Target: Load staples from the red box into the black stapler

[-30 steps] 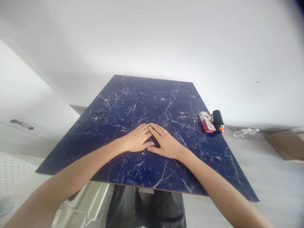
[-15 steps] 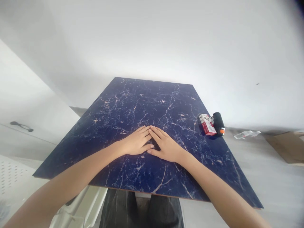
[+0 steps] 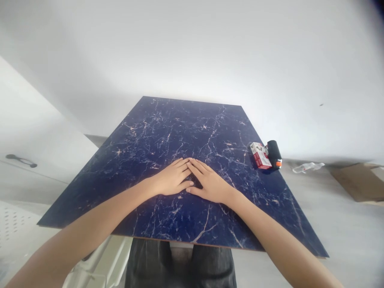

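My left hand (image 3: 172,178) lies flat, palm down, on a dark blue marble-patterned table (image 3: 180,132). Beside it my right hand (image 3: 211,184) rests flat too, with its fingers angled in toward the left. The fingertips of both hands meet and slightly overlap near the middle, and the thumbs almost touch. Neither hand holds anything. To the right, near the table's edge, sit a small white and red box (image 3: 261,155) and a black cylindrical object (image 3: 274,154) with an orange spot, side by side.
A clear plastic bottle (image 3: 307,167) lies on the floor at the right, near a cardboard box (image 3: 358,182). White wall rises behind the table. A white cabinet with a dark handle (image 3: 21,161) stands at the left. Below the near edge are my legs (image 3: 150,264) in dark trousers.
My hands stay in the same place on the table. The view has shifted very slightly, so the box, bottle and cardboard appear a little farther left.
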The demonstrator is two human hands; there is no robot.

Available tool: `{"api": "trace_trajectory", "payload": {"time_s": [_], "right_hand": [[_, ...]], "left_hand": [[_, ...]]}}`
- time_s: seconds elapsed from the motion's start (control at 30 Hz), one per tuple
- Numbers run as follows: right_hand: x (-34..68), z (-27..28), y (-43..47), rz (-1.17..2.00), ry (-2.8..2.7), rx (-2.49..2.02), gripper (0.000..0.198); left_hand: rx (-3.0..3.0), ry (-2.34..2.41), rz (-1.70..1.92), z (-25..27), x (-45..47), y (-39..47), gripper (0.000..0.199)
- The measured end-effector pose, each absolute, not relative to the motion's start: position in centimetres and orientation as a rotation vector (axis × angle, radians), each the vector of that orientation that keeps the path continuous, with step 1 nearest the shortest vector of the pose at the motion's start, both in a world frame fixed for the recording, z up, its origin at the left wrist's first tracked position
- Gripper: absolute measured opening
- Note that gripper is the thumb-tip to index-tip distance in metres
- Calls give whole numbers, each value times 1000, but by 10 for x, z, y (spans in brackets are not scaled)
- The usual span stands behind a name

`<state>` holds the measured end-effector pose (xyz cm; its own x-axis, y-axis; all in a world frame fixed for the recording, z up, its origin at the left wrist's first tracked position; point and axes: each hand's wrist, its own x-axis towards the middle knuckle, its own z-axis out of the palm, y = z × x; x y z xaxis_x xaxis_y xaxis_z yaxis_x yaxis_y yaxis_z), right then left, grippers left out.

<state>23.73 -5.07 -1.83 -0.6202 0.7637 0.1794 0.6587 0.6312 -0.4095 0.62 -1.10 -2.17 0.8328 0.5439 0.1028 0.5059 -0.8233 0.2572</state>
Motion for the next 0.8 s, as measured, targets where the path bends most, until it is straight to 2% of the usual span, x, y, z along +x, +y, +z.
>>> {"api": "trace_trajectory", "payload": {"time_s": [0.8], "right_hand": [[239, -16, -51, 473, -2531, -1184, 92]], "left_hand": [[2797, 818, 197, -21, 6, -11, 65]]}}
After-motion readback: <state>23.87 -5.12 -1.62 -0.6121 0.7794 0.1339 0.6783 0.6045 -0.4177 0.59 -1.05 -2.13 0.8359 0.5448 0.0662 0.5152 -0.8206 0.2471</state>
